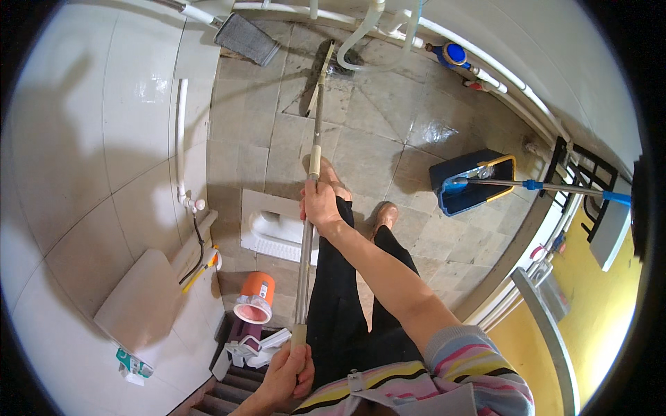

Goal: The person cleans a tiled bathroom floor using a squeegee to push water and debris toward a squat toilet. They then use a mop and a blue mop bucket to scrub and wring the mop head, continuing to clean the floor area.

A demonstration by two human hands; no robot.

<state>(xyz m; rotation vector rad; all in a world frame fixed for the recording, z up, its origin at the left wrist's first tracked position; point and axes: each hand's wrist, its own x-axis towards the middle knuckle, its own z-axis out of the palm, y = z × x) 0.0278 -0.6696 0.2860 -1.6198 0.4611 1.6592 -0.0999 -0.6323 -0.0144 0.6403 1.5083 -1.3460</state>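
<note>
I hold a floor squeegee (pixel 307 256) with a long metal pole in both hands. My left hand (pixel 286 371) is closed round the pale grip at its near end, close to my body. Farther up, my right hand (pixel 321 206) wraps round the pole just below a pale joint. The squeegee's thin blade (pixel 321 78) rests on the wet tiled floor at the far side, slanting beside a dark floor drain (pixel 340 64). A pale translucent hose (pixel 355 43) hangs down next to the drain.
A white squat toilet (pixel 270 225) is set in the floor left of my feet. At the right stands a dark blue bucket (pixel 444 197) with a mop handle (pixel 555 186) across it. An orange bin (pixel 257 288) sits near left; a grey flat mop (pixel 246 40) leans far left.
</note>
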